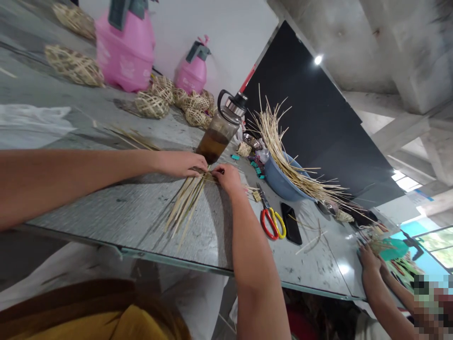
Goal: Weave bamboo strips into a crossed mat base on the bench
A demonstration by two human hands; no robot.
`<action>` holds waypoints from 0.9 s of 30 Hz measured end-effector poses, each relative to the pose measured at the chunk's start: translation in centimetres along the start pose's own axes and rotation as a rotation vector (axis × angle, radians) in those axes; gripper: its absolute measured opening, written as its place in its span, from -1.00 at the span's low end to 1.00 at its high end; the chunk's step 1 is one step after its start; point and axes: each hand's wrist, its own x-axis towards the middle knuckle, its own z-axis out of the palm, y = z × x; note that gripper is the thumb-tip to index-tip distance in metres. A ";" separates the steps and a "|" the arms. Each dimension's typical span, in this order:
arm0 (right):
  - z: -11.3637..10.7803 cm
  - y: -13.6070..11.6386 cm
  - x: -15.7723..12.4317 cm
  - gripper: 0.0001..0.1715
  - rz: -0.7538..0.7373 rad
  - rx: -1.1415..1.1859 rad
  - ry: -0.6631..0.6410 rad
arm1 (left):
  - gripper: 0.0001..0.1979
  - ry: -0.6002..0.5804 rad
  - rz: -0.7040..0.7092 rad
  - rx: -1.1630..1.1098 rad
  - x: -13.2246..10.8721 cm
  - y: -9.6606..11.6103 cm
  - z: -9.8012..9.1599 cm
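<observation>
A fan of thin, pale bamboo strips [187, 200] lies on the grey table, its loose ends spread toward the table's front edge. At its top, where the strips meet, my left hand [180, 163] presses from the left with fingers closed on them. My right hand [228, 177] pinches the same strips from the right, its fingertips close to those of the left. The exact crossing of the strips between the fingers is partly hidden. Just behind the hands stands a clear bottle [216, 137] of brown liquid with a black lid.
Scissors [271, 219] with red and yellow handles and a black phone [291, 223] lie right of my right arm. Beyond is a blue basin [283, 177] heaped with long strips. Woven balls [152, 104] and pink spray bottles [125, 52] stand behind. A co-worker's hands [370, 259] are far right.
</observation>
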 end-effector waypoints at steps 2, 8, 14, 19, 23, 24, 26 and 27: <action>0.1 0.0 0.0 -0.90 0.011 -0.017 -0.002 | -0.70 -0.038 0.015 -0.015 0.0 0.0 -0.1; 0.2 0.0 -0.1 -0.88 -0.012 -0.020 -0.005 | -0.69 -0.051 0.016 -0.040 0.1 -0.1 0.2; 0.2 -0.1 -0.1 -0.90 -0.030 -0.039 0.001 | -0.69 -0.046 0.021 -0.064 0.0 -0.6 0.4; 0.4 -0.1 -0.1 -0.91 -0.012 -0.038 0.017 | -0.71 -0.062 0.012 -0.066 0.1 -0.8 0.5; 0.5 -0.1 -0.1 -0.92 -0.011 -0.032 0.005 | -0.72 -0.060 -0.001 -0.083 0.1 -0.7 0.5; 0.5 -0.1 -0.1 -0.92 -0.012 -0.028 0.002 | -0.72 -0.062 -0.001 -0.088 0.0 -0.6 0.4; 0.6 -0.1 0.0 -0.92 -0.008 -0.021 0.002 | -0.73 -0.069 -0.005 -0.091 0.0 -0.6 0.3; 0.6 -0.2 0.0 -0.92 -0.004 -0.019 0.004 | -0.72 -0.074 -0.010 -0.090 0.0 -0.6 0.3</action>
